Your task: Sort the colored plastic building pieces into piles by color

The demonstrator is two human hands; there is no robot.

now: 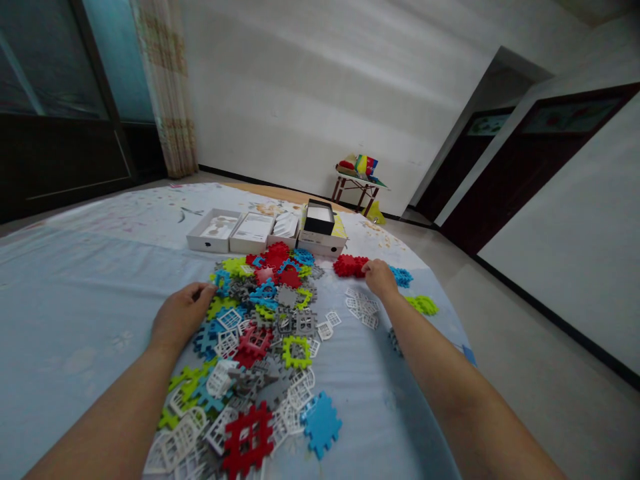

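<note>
A pile of flat plastic building tiles (260, 333) in red, blue, green, grey and white lies on a pale blue bedsheet (80, 293). My left hand (181, 315) rests at the pile's left edge, fingers curled loosely on a green and blue tile. My right hand (380, 277) reaches to the right of the pile, fingers closed on a stack of red tiles (349, 265). A blue tile stack (401, 275) and a green one (424, 305) lie just beyond that hand. Small white window pieces (363, 305) sit under my right wrist.
Several open white boxes (235, 230) and a black-lined box (320, 217) stand in a row behind the pile. The bed's right edge drops to the floor. A small table with colourful items (357, 177) stands by the far wall. A curtain and dark window are at left.
</note>
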